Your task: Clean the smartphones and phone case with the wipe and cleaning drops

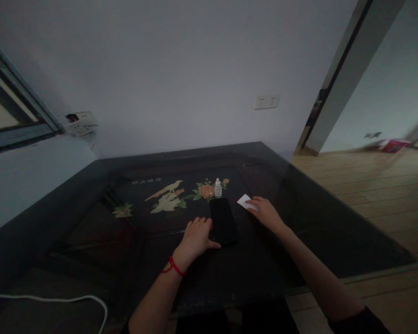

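Phone (pixel 223 221) flat, left hand (pixel 197 236) fingers loosely curled against edge; right hand (pixel 264 212) fingers flat, touching white wipe (pixel 244 201); dropper bottle (pixel 218 188) capped, upright.

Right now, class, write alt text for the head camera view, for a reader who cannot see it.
A person's left hand rests against a black phone on a dark table, while the right hand touches a white paper. A small bottle stands behind the phone.

Light was dim. A pale wall (pixel 181 69) bore a double socket (pixel 266 101); window (pixel 7 111) stood left, wooden floor (pixel 369 185) right, dark inlaid table (pixel 90 222) central.
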`<act>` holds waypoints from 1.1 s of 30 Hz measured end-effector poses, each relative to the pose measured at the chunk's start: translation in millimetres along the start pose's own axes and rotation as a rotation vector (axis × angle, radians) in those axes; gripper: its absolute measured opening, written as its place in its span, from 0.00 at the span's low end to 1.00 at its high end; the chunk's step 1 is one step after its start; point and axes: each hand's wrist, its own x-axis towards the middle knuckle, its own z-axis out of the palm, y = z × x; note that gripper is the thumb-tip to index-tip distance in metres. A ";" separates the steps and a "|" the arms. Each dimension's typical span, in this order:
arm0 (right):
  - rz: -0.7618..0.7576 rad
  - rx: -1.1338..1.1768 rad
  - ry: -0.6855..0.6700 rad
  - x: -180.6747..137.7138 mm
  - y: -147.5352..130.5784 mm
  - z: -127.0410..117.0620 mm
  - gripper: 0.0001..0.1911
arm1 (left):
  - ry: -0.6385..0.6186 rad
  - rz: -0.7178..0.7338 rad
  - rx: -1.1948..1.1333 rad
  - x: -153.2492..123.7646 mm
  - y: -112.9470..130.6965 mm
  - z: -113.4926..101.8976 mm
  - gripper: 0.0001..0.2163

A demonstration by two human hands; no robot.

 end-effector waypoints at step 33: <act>-0.063 0.573 0.000 95.3 -58.7 50.7 0.13 | 0.041 0.054 -0.204 6.1 -8.6 3.2 0.28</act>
